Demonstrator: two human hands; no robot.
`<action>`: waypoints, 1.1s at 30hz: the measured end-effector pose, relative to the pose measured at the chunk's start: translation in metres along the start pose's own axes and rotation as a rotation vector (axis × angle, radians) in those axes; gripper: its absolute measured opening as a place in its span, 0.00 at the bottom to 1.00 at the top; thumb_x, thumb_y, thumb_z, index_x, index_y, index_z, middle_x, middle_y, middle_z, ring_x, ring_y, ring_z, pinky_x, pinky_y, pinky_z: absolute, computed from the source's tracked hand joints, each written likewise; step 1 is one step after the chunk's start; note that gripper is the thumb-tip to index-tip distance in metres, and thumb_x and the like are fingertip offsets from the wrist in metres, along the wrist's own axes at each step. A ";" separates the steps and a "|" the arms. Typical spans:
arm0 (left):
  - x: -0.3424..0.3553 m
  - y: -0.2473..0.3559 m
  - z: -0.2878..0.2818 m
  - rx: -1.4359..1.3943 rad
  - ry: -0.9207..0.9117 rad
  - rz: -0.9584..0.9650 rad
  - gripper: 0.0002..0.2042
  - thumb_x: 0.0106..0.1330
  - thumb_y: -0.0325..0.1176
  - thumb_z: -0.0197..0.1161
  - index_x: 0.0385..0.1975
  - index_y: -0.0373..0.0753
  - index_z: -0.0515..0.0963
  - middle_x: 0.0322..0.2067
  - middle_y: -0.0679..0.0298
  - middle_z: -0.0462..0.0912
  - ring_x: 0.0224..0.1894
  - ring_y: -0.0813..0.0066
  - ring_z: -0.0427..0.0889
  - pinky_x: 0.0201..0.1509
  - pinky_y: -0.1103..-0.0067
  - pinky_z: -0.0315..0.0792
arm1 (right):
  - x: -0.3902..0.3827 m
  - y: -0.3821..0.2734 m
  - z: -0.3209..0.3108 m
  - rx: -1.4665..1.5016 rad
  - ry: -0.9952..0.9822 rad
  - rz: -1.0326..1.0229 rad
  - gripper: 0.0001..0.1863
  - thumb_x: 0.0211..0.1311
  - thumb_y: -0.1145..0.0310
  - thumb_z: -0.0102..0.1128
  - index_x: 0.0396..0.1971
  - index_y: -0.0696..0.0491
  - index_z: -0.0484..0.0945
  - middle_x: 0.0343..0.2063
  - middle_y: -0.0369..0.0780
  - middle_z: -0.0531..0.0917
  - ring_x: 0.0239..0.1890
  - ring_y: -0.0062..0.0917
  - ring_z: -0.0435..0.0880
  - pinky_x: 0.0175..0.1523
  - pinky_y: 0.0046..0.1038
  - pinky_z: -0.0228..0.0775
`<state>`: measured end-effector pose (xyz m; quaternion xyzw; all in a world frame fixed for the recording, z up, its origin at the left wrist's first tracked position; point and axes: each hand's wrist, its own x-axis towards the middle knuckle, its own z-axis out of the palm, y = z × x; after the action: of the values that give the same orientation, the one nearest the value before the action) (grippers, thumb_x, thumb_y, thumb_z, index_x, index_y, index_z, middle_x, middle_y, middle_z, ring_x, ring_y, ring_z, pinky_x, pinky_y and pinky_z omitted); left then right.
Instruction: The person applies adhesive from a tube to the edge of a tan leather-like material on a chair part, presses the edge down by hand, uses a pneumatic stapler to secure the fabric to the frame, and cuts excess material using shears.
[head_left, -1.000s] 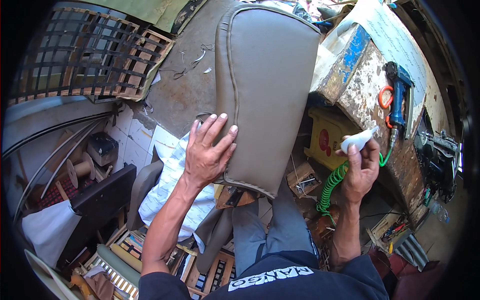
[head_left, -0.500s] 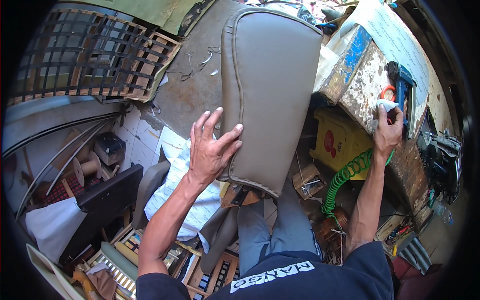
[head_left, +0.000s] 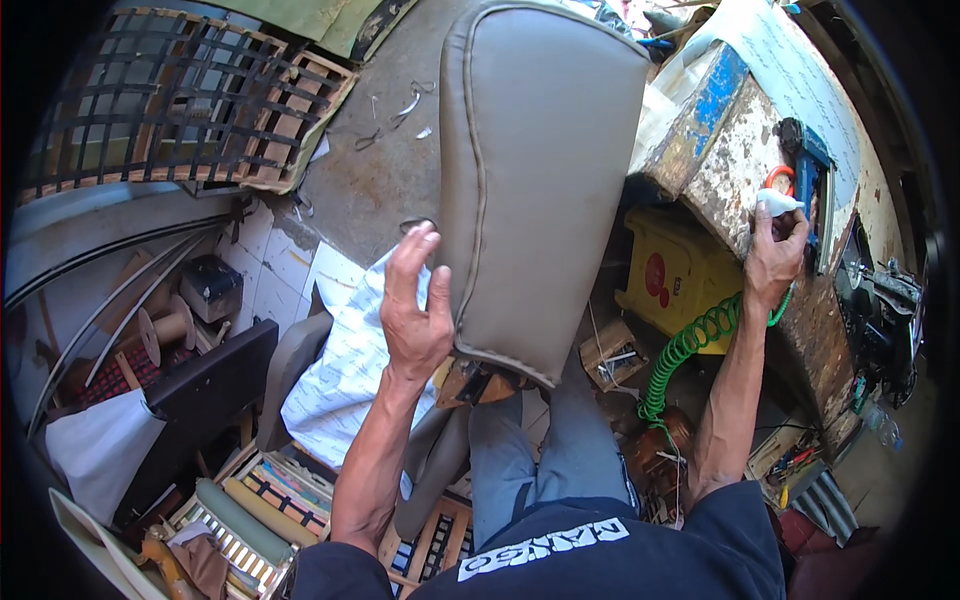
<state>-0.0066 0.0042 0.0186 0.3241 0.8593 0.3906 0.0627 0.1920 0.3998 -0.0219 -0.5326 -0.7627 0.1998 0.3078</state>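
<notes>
A grey-brown padded seat cushion (head_left: 555, 190) with a piped seam stands before me, over my legs. My left hand (head_left: 415, 320) is at its near left edge, palm turned inward and fingers stretched out. Thumb and fingers are apart, with nothing plainly between them; a small dark loop shows by the fingertips, and I cannot tell if they touch it. At the worn bench on the right, my right hand (head_left: 775, 260) pinches a small white wad (head_left: 778, 202). Just beyond that hand lies a blue air stapler (head_left: 812, 190) with an orange-red ring (head_left: 779, 180) beside it.
A green coiled air hose (head_left: 690, 355) hangs below the right forearm. Under the worn bench (head_left: 735, 130) sits a yellow crate (head_left: 665, 270). White printed sheeting (head_left: 345, 370) lies left of my legs. Farther left are a webbed wooden frame (head_left: 180, 100) and a thread spool (head_left: 165, 332).
My left hand has come off the cushion's edge, turning its palm inward, and the left forearm has shifted right. The right hand keeps the white wad at nearly the same spot.
</notes>
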 end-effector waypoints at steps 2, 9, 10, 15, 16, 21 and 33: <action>-0.005 -0.003 -0.005 -0.042 0.082 -0.124 0.18 0.73 0.27 0.61 0.62 0.36 0.75 0.61 0.51 0.79 0.67 0.52 0.74 0.71 0.64 0.67 | -0.004 0.001 -0.001 -0.010 -0.019 0.002 0.27 0.68 0.61 0.70 0.59 0.61 0.74 0.42 0.42 0.85 0.44 0.23 0.84 0.51 0.28 0.77; -0.071 -0.014 -0.012 -0.189 0.104 -0.429 0.24 0.76 0.25 0.54 0.71 0.34 0.66 0.72 0.51 0.65 0.74 0.59 0.65 0.76 0.67 0.62 | -0.040 -0.020 -0.023 0.145 0.075 -0.001 0.28 0.69 0.68 0.68 0.64 0.62 0.69 0.49 0.43 0.82 0.49 0.25 0.82 0.57 0.29 0.75; -0.081 -0.013 -0.014 -0.077 0.070 -0.392 0.23 0.76 0.25 0.54 0.71 0.34 0.66 0.72 0.51 0.65 0.75 0.59 0.64 0.76 0.67 0.61 | -0.056 -0.034 -0.029 0.146 0.069 -0.001 0.28 0.69 0.68 0.68 0.64 0.62 0.69 0.49 0.43 0.82 0.49 0.25 0.82 0.57 0.29 0.75; -0.099 -0.007 -0.009 -0.128 0.074 -0.368 0.22 0.74 0.23 0.55 0.68 0.37 0.71 0.72 0.50 0.65 0.74 0.56 0.65 0.76 0.64 0.63 | -0.154 -0.114 -0.033 0.284 -0.494 -0.143 0.12 0.68 0.72 0.65 0.49 0.58 0.81 0.42 0.41 0.84 0.43 0.27 0.83 0.48 0.28 0.76; -0.100 -0.005 -0.009 -0.131 0.076 -0.372 0.22 0.74 0.23 0.55 0.68 0.37 0.71 0.72 0.50 0.65 0.74 0.56 0.65 0.76 0.64 0.63 | -0.174 -0.129 -0.030 0.303 -0.651 -0.147 0.09 0.67 0.74 0.65 0.46 0.58 0.82 0.39 0.41 0.85 0.41 0.29 0.84 0.47 0.29 0.76; -0.096 0.002 -0.007 -0.100 0.014 -0.225 0.17 0.66 0.24 0.69 0.55 0.37 0.82 0.68 0.45 0.71 0.69 0.49 0.73 0.71 0.65 0.69 | -0.229 -0.155 -0.014 0.503 -0.841 -0.219 0.12 0.60 0.79 0.66 0.44 0.59 0.80 0.34 0.45 0.83 0.38 0.38 0.82 0.46 0.36 0.75; -0.085 -0.019 -0.016 0.055 -0.080 0.145 0.23 0.53 0.21 0.77 0.51 0.47 0.87 0.62 0.50 0.72 0.64 0.49 0.75 0.66 0.63 0.74 | -0.244 -0.154 -0.001 0.459 -0.892 -0.198 0.16 0.59 0.77 0.66 0.48 0.58 0.78 0.33 0.43 0.80 0.36 0.35 0.79 0.46 0.35 0.73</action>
<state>0.0443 -0.0665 0.0034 0.4022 0.8410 0.3570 0.0594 0.1453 0.1170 0.0137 -0.2396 -0.8030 0.5399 0.0789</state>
